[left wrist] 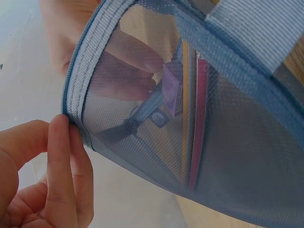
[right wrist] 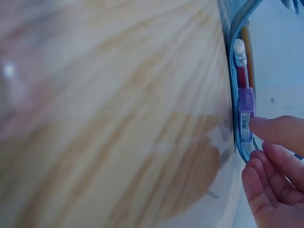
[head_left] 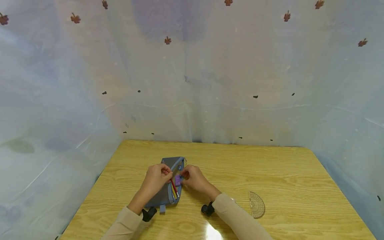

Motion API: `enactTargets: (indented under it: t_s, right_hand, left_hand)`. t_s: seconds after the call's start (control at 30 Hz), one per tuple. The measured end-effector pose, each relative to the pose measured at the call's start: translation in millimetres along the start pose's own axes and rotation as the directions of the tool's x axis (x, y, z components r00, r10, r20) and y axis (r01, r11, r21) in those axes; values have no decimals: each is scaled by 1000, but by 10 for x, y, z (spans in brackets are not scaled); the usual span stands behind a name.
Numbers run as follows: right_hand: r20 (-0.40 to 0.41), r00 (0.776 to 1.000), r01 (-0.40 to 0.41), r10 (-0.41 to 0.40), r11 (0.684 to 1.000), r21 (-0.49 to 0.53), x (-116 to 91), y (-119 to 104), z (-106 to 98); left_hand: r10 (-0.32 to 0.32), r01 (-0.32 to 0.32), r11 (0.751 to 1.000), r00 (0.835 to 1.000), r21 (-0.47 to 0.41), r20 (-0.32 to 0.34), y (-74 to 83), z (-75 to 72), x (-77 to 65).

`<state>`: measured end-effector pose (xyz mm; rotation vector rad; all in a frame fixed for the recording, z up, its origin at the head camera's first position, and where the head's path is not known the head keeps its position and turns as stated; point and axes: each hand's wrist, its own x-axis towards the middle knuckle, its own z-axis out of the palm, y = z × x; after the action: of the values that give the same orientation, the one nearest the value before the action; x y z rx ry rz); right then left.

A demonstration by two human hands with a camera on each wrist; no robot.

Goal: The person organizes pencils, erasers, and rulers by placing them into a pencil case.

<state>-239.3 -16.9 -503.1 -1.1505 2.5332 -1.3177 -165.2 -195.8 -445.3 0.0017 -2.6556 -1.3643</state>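
Note:
A blue-grey mesh pencil case [head_left: 156,198] lies on the table with its zip side gaping. My left hand [head_left: 158,175] pinches the zip edge of the case between thumb and fingers; in the left wrist view the left hand [left wrist: 57,175] shows at that edge. Inside are a red pencil [right wrist: 242,76] with a white eraser tip, a yellow pencil [head_left: 173,191] and a purple boxed eraser [right wrist: 246,102] with a barcode. My right hand [head_left: 194,180] is at the opening; in the right wrist view its thumb [right wrist: 273,129] touches the purple eraser, the other fingers loosely bent beside the rim.
A clear protractor [head_left: 257,205] lies on the wooden table [head_left: 285,176] to the right of my right forearm. A small blue item [left wrist: 158,118] shows through the mesh beside the purple eraser. Pale patterned curtains [head_left: 210,66] hang behind and beside the table.

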Motion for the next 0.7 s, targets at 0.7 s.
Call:
enactTargets:
  t_s: [0.7]
  right_hand:
    - [7,1000,-27,27,999,-23,-114,27,-159]
  left_hand:
    - [30,-30,999,1000,21,-2,5,28,8]
